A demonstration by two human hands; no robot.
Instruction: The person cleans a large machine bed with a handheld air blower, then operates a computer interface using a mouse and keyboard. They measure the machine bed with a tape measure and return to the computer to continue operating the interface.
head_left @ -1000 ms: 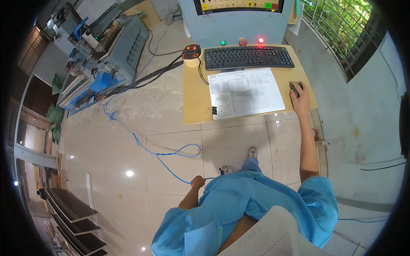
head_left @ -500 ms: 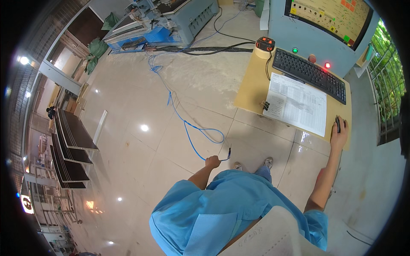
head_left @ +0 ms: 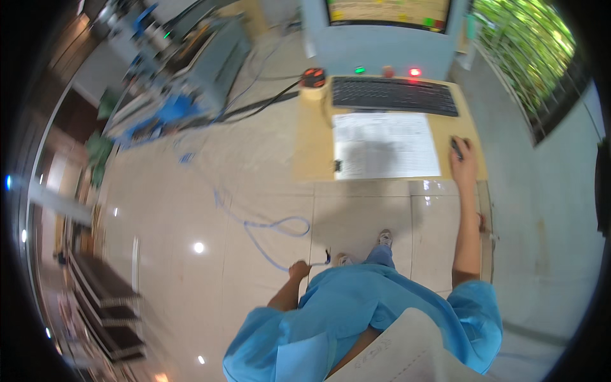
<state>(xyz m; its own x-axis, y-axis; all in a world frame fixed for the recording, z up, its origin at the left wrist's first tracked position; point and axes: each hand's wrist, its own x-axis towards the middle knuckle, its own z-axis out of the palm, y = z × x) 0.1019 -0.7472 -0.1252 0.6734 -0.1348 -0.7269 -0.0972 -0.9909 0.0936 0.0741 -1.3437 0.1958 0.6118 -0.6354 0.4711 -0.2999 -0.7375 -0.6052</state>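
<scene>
Mouse (head_left: 456, 150) sits nr the R edge of the desk (head_left: 312, 151), under the person's R hand (head_left: 466, 162). Change vs ½ sec ago: mainly the head view, swung so the desk is back nr upper middle, w/ the machine (head_left: 219, 63) more in view at upper L. Pic's blurred from that turn. Grips look same as then: R hand stays on mouse, L hand (head_left: 299, 270) stays on the blue hose (head_left: 275, 263). So for the work at the desk, likely only the gaze has shifted; any click or small mouse mvmt can't be told.

Hands well apart. R hand curled over mouse, fingers wrapped on it; exact finger pos. too blurry. L hand clamped round the hose nr its dark tip (head_left: 328, 256), low by the person's L side; hose loops out over the tiled floor (head_left: 191, 210).

Also on desk: keyboard (head_left: 394, 95) along the back, printed sheets (head_left: 388, 149) in front of it w/ a black clip (head_left: 338, 166) at their L edge, orange-and-black tape measure (head_left: 312, 77) at the back L corner. Behind: monitor (head_left: 388, 14), partly cut off by the top rim, w/ green lamp (head_left: 359, 70) and lit red lamp (head_left: 415, 72) below.
</scene>
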